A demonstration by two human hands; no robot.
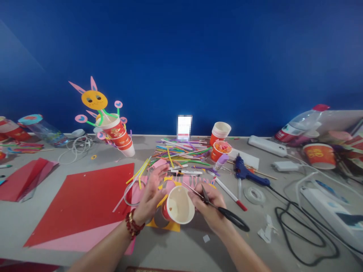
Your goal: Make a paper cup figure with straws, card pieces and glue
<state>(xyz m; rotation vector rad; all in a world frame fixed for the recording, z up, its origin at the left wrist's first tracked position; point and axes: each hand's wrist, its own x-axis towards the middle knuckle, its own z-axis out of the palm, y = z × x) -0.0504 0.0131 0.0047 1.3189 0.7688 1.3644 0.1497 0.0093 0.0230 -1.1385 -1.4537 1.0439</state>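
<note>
A red paper cup with a pale inside (180,204) is tilted so that its mouth faces me, low in the middle of the view. My left hand (153,190) is at its left side, fingers apart and raised, the thumb near the rim. Black-handled scissors (233,218) lie across my right hand (211,206), with their blades pointing toward the cup. The right fingers are curled round the scissors beside the cup's right rim. Cut yellow paper (172,226) and pink paper (137,192) lie beneath the cup and hands.
Red sheets (87,204) spread at the left, a stacked-cup rabbit figure (117,134) behind them. Pipe cleaners (181,151) and markers (185,172) lie beyond the hands. At the right are a blue glue gun (249,173), clear tape (254,195), black cable (300,226) and a bottle (297,124).
</note>
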